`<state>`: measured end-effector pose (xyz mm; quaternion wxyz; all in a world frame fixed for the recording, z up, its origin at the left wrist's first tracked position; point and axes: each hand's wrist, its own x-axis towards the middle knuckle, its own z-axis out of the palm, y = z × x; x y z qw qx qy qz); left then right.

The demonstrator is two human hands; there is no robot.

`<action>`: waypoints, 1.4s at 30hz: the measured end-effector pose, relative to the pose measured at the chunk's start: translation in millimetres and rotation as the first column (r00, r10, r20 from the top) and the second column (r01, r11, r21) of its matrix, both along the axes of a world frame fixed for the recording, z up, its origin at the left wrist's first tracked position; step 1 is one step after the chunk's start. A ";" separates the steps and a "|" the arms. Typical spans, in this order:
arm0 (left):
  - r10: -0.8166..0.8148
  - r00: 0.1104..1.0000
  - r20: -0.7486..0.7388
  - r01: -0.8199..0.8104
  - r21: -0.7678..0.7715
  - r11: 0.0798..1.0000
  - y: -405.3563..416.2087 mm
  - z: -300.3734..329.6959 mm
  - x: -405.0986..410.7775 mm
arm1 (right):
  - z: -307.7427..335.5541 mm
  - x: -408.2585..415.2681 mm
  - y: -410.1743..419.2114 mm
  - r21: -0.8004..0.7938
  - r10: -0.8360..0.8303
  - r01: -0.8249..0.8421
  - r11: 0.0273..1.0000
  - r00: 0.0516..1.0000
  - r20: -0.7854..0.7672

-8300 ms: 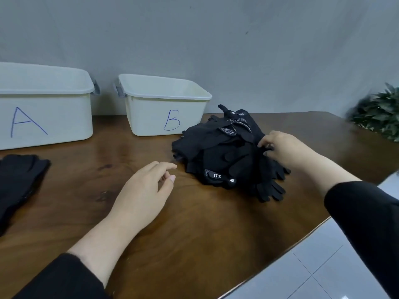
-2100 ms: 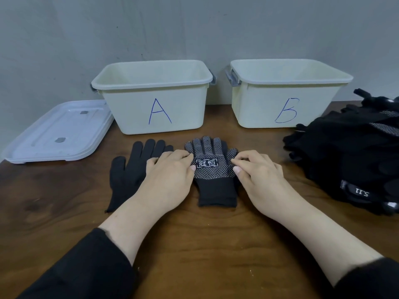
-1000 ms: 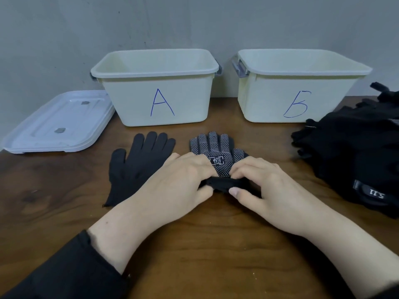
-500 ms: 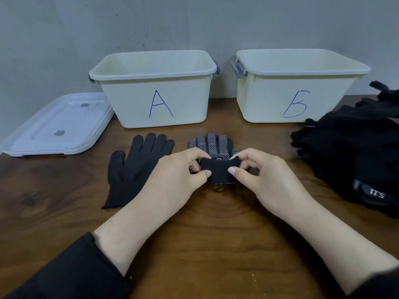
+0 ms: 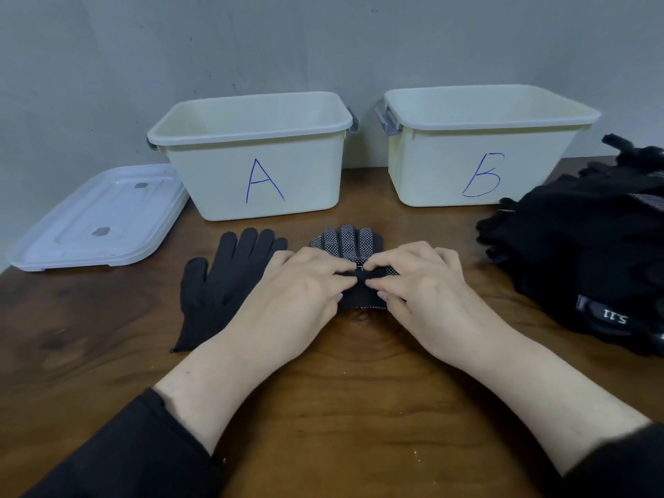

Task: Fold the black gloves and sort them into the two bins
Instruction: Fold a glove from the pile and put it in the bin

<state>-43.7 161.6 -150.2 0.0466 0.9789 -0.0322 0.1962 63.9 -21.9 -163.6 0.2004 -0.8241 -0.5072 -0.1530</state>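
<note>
Head view: left hand and right hand both press curled fingers onto the dotted glove, cuff folded over its palm, on the tabletop before bin A. Plain glove lies flat just left. Bin B right; glove pile beside it.

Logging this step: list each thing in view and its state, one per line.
Dotted glove: cuff folded up, both hands on it.
Plain glove: flat, unfolded.
Bin A: open, no gloves showing.
Bin B: open, no gloves showing.
Lid: off, on table.
Glove pile: heaped, unsorted.
</note>
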 end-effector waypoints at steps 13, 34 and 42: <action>0.056 0.987 -0.149 -0.074 -0.118 0.990 2.4 0.9 -4.5 | 9.8 -5.9 -3.7 -0.045 -0.059 0.050 0.998 0.975 -0.214; 0.267 0.957 -0.117 -0.281 -0.606 0.744 -2.2 7.3 -2.2 | 12.3 3.6 -2.9 0.190 -0.019 0.137 0.972 0.855 -0.518; 0.107 0.994 0.002 -0.105 -0.185 0.977 -4.6 6.0 -1.6 | 7.7 9.5 6.4 0.103 -0.015 0.030 0.994 0.990 -0.139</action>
